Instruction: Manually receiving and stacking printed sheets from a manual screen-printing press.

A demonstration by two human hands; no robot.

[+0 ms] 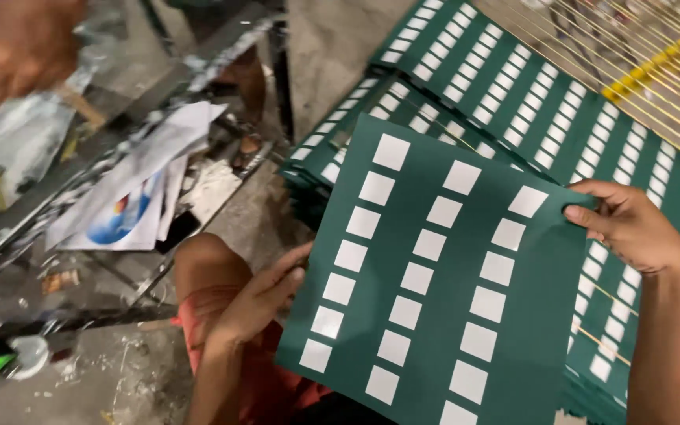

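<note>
From the head camera, a dark green printed sheet point(442, 275) with three columns of white squares is held up flat between both hands, tilted toward the viewer so its face shows. The left hand point(265, 295) braces its left edge, fingers together along the margin; the right hand point(631, 224) pinches the upper right edge, thumb on top. Behind lie stacks of matching green sheets point(529, 102) on a concrete floor point(332, 47), beside scattered papers point(131, 193). Another person's blurred hand point(25, 43) hangs at top left.
</note>
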